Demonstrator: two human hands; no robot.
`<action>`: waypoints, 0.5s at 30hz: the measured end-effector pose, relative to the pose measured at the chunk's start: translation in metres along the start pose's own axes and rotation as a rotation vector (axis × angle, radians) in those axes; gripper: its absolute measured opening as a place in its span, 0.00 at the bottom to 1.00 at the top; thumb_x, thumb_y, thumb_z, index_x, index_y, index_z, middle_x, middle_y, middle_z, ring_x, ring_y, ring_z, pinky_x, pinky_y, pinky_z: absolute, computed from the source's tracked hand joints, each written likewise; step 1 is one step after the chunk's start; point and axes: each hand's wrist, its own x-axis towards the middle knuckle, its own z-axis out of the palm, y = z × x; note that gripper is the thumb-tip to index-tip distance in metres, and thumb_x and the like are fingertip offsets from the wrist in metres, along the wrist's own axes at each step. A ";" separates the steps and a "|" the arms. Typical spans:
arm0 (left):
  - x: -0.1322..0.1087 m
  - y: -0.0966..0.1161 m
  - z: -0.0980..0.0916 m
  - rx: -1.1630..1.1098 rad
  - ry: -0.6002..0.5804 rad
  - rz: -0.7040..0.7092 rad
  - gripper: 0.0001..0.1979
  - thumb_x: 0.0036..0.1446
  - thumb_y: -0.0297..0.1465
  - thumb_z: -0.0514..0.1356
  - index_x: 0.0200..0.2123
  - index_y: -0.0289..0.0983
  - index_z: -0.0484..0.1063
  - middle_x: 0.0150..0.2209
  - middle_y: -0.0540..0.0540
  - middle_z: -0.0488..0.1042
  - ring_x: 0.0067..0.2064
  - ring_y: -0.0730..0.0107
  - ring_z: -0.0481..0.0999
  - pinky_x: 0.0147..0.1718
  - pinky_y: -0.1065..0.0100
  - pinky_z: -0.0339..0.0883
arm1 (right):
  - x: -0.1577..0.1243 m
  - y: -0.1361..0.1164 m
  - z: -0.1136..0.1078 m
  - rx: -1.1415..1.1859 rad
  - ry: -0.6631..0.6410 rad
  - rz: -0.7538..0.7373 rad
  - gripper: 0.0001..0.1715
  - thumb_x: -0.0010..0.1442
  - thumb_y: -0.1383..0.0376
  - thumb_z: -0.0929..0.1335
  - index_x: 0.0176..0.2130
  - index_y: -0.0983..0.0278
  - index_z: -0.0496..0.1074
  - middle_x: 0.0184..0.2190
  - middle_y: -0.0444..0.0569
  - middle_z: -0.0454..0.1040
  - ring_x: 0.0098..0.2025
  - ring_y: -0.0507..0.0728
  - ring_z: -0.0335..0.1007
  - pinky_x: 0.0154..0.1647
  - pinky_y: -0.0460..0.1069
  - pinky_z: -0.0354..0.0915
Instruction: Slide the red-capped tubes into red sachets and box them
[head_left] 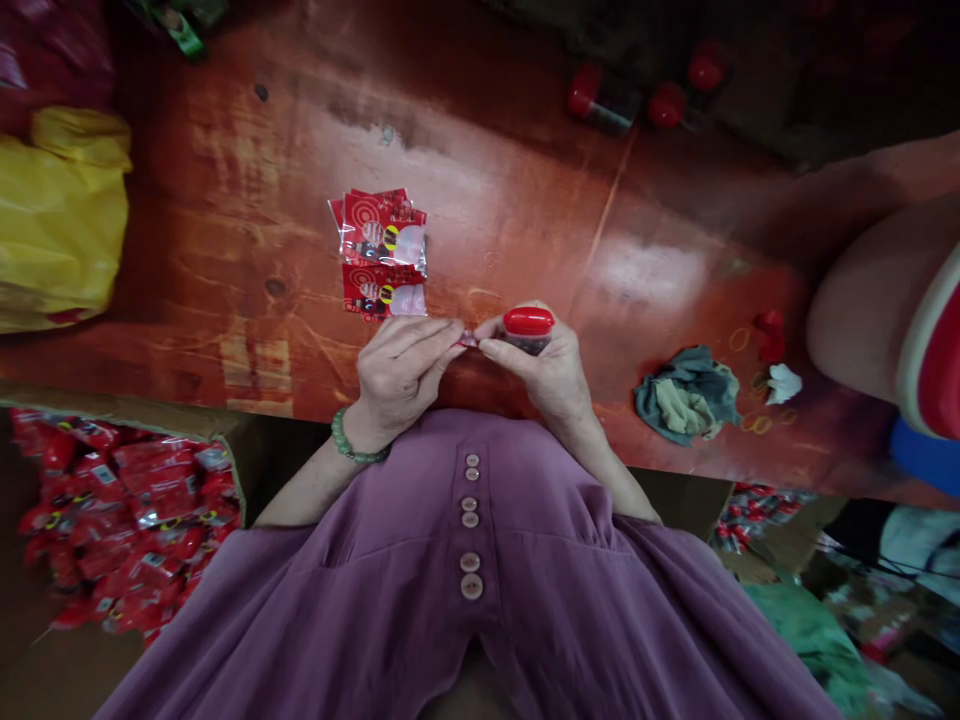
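Observation:
My left hand [409, 362] is closed in a pinch on a small crumpled piece of red and clear plastic [469, 340], mostly hidden by the fingers. In my right hand [559, 370] is a small clear container with a red lid [529, 322] and dark contents, lid facing up. The right thumb and fingertip meet the other end of the plastic piece. Both hands are at the table's near edge, in front of a purple buttoned garment. Just beyond the left hand lies a loose pile of red printed plastic packets [382, 240].
The reddish wooden table [480, 180] holds a yellow bag [60, 220] at left and red-lidded containers [600, 98] at the back right. A grey-green cloth [686, 395] and rubber bands sit at right, near a large round tub [885, 290]. Below left, a carton [232, 440] is full of red packets.

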 end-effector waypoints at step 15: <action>0.001 -0.006 -0.003 0.190 -0.063 0.127 0.12 0.63 0.28 0.61 0.49 0.40 0.75 0.45 0.46 0.83 0.47 0.63 0.81 0.47 0.58 0.71 | 0.015 0.000 0.010 0.196 -0.118 0.134 0.16 0.45 0.62 0.80 0.25 0.63 0.72 0.25 0.38 0.69 0.29 0.48 0.63 0.34 0.47 0.63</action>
